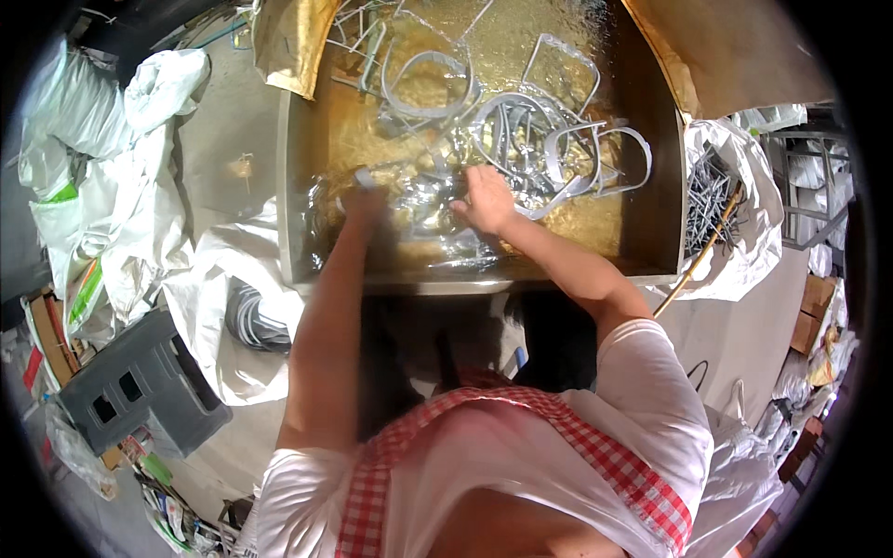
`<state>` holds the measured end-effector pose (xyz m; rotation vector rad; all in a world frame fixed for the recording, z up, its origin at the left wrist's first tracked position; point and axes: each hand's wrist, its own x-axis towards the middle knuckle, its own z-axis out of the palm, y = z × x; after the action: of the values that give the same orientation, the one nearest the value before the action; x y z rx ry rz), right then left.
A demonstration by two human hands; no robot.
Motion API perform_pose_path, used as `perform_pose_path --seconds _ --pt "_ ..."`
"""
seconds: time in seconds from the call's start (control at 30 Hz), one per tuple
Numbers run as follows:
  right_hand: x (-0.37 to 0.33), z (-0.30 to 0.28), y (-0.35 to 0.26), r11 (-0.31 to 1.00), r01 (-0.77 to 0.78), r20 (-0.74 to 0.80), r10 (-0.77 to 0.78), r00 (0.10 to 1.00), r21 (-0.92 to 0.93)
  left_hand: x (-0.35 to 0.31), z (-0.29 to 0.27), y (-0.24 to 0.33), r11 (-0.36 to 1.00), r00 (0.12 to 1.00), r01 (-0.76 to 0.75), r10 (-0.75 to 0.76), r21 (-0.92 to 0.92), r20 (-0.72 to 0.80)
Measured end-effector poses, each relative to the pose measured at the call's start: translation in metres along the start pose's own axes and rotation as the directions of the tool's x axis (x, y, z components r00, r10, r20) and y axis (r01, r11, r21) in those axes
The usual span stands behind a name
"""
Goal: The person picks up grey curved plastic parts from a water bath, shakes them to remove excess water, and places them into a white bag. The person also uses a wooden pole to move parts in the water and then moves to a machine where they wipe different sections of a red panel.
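Both of my hands reach over the near side of a metal tank [296, 186] that holds rippling, yellowish water. My left hand [363, 203] is in shadow and smeared by motion near the tank's left side, beside a curved grey strip [364, 176]; its fingers cannot be made out. Toward the middle, my right hand [486, 199] has its fingers curled at the water's surface, and glare hides what they may hold. Just beyond it lies a tangle of grey looped pieces [507, 130], partly under water. A larger grey loop [426, 84] rests farther back.
Right of the tank stands a white sack [758, 200] of short grey rods [712, 191], with a thin stick [702, 246] leaning across it. On the left are white sacks [139, 232], one with coiled grey strips [259, 318], and a dark grey plastic crate [139, 386].
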<state>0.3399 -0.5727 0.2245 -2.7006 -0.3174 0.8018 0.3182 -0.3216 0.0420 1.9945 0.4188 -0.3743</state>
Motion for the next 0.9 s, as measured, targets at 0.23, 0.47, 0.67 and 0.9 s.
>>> perform_pose_path --seconds 0.23,0.47,0.67,0.9 --pt "0.046 0.04 0.032 0.965 -0.259 0.124 0.26 0.958 -0.023 -0.062 -0.043 0.156 0.666 0.995 0.088 -0.026 -0.741 0.095" --pt "0.011 0.037 0.05 0.908 -0.164 0.05 0.157 0.986 0.385 -0.139 -0.065 0.236 0.586 0.986 -0.136 0.001 -0.799 -0.167" --pt "-0.031 -0.005 0.028 0.577 0.162 -0.432 0.369 0.823 0.801 -0.14 -0.023 0.195 0.819 0.687 -0.551 0.555 0.162 -0.468" --pt "-0.077 -0.029 0.019 0.848 0.403 -0.763 0.002 0.646 0.344 -0.113 -0.026 0.225 0.501 0.995 0.091 -0.084 -0.861 0.057"
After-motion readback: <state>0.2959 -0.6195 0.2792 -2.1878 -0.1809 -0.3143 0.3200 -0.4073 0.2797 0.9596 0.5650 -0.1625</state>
